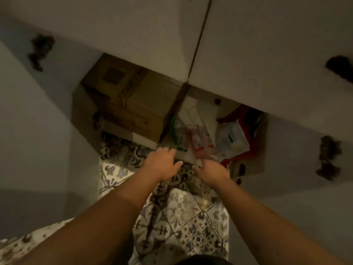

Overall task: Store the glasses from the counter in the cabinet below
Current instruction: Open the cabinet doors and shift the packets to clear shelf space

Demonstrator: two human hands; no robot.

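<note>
The cabinet [145, 140] under the counter stands open, and I look down into it. On its right half, near the front edge, stand blurred clear glasses with red print [198, 142]. My left hand [162, 163] rests on the front edge of the cabinet floor with its fingers spread, holding nothing. My right hand [210, 171] reaches to the base of the glasses, its fingertips at or against them. The blur hides whether it grips them.
A cardboard box [129, 98] fills the cabinet's left half. A red bag [240, 157] with plastic packets and a green-and-white packet [176, 131] crowd the right half. Open white doors with dark handles [329, 155] flank the opening. Patterned tile floor [181, 217] lies below.
</note>
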